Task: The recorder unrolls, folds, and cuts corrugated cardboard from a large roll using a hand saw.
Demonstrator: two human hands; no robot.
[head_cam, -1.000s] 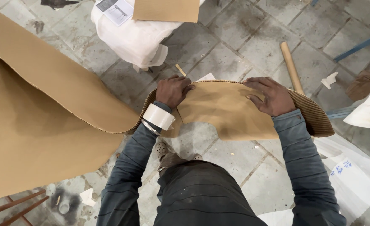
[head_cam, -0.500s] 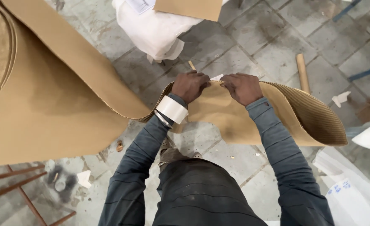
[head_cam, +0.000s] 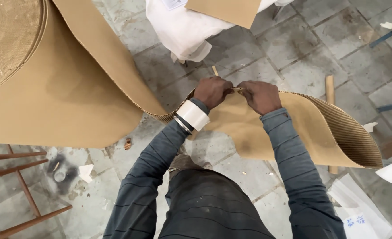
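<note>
A long sheet of brown corrugated cardboard (head_cam: 320, 132) runs off a big roll (head_cam: 10, 40) at the upper left and curls over in front of me. My left hand (head_cam: 212, 91) and my right hand (head_cam: 260, 96) pinch its top edge close together, fingers closed on the board. A roll of white tape (head_cam: 193, 115) sits around my left wrist like a bracelet. A small pale object shows between my fingertips; I cannot tell what it is.
The floor is grey stone tile (head_cam: 293, 48) with paper scraps. A white bag (head_cam: 187, 31) with a cardboard piece (head_cam: 225, 9) lies ahead. A cardboard tube (head_cam: 329, 88) lies to the right, white sheets (head_cam: 360, 208) at lower right, red metal bars (head_cam: 14, 163) at lower left.
My right hand slid left along the cardboard's top edge until it met my left hand. The sheet's right end has curled up and over.
</note>
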